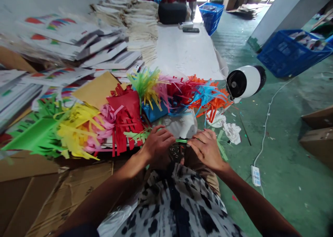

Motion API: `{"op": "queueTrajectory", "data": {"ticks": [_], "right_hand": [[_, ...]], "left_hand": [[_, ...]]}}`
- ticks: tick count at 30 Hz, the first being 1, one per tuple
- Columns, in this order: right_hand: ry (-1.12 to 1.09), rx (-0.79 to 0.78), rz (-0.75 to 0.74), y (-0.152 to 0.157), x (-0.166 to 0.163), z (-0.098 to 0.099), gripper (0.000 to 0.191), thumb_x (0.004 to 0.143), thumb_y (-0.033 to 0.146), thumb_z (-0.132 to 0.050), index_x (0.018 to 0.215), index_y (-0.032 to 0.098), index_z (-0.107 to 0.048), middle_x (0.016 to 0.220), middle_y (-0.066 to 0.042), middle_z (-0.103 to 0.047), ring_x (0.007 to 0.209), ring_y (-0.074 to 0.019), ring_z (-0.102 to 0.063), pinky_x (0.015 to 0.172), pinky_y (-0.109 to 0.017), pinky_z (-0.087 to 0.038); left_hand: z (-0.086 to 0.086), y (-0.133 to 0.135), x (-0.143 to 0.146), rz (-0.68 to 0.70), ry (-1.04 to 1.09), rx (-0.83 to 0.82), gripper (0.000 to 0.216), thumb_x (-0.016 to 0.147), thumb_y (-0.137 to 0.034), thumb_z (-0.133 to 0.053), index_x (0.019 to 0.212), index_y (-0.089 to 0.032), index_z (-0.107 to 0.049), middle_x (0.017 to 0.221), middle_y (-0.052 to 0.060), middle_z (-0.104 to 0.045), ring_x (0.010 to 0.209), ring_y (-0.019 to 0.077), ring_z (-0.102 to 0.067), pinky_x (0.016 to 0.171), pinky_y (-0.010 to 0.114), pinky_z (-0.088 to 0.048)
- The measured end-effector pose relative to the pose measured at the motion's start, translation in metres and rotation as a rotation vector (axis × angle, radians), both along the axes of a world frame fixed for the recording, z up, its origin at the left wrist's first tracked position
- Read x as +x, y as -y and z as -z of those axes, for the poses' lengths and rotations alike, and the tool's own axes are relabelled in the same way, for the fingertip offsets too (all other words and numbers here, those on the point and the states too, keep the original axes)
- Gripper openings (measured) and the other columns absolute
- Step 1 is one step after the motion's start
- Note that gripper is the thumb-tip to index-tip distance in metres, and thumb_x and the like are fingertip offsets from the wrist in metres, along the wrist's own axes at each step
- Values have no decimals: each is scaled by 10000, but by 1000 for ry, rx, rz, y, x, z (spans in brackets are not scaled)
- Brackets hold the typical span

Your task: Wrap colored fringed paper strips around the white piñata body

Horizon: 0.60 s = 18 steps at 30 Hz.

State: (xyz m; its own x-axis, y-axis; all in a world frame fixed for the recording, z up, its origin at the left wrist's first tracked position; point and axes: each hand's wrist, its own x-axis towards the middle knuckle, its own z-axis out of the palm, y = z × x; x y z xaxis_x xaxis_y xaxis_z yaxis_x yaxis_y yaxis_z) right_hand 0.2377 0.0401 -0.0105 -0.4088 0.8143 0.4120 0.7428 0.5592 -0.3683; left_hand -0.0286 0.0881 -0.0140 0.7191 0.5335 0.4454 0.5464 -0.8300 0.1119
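Note:
Above my lap, my left hand [159,145] and my right hand [206,148] are closed on a light green fringed paper tassel [181,140]. Its narrow middle is stretched level between them, and loose fringe sticks out past both hands. My fingers hide the parts they grip. Just beyond, fringed paper bunches lie along the table edge: green [36,136], yellow [78,129], red [126,108], blue [206,93] and orange [214,108]. The red bunch is near my left hand.
White printed packets [62,32] are stacked at the left on the table [184,49]. A black and white fan [246,81] stands at its right edge. Blue baskets [291,53] and a power strip [256,176] with a cord are on the green floor. Cardboard [78,192] lies at lower left.

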Motion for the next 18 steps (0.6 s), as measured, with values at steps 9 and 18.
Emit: {"op": "queueTrajectory", "data": {"ticks": [9,18], "right_hand": [[-20,-160,109,1,1,-10,149,1016,371,-666,950,265,-747,986,-30,-736,1051,-251,-590,973,-450,-318],[57,-241,103,-5,1,-18,158,1021,375,-648,954,256,-729,1011,-49,-742,1068,-282,-571,893,-440,-310]], "left_hand": [[5,-2,-3,-132,127,-199,209,963,-421,-730,882,-230,-750,889,20,-757,896,208,-643,839,360,-414],[5,-3,-5,-146,138,-267,229,986,-433,-696,882,-236,-749,882,18,-760,922,218,-638,865,378,-419]]}}
